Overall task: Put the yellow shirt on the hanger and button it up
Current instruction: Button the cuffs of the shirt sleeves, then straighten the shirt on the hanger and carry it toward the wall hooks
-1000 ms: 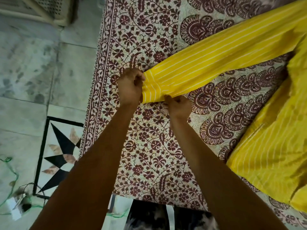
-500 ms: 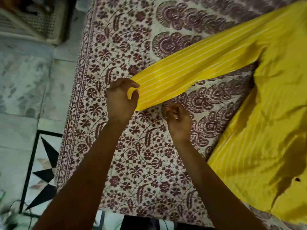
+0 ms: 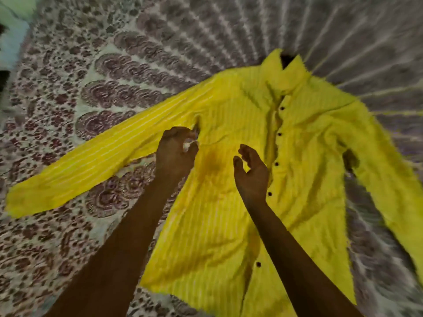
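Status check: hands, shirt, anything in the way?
Left hand curled, contents unclear. Right hand open above yellow shirt, spread front-up on patterned bedsheet. No hanger visible.

Dim, warm indoor light, source not visible. Whole head view smeared by motion blur, worst toward the edges, where the maroon-and-white printed bedcover (image 3: 96, 92) streaks into radial lines at top right. Wide-angle bending at the corners. Bright yellow striped cotton shirt (image 3: 304, 138) oversaturated, stripes barely resolved. Both forearms underexposed, nearly silhouette. Soft shadow patch on the cloth between left hand (image 3: 175, 152) and right hand (image 3: 250, 172).
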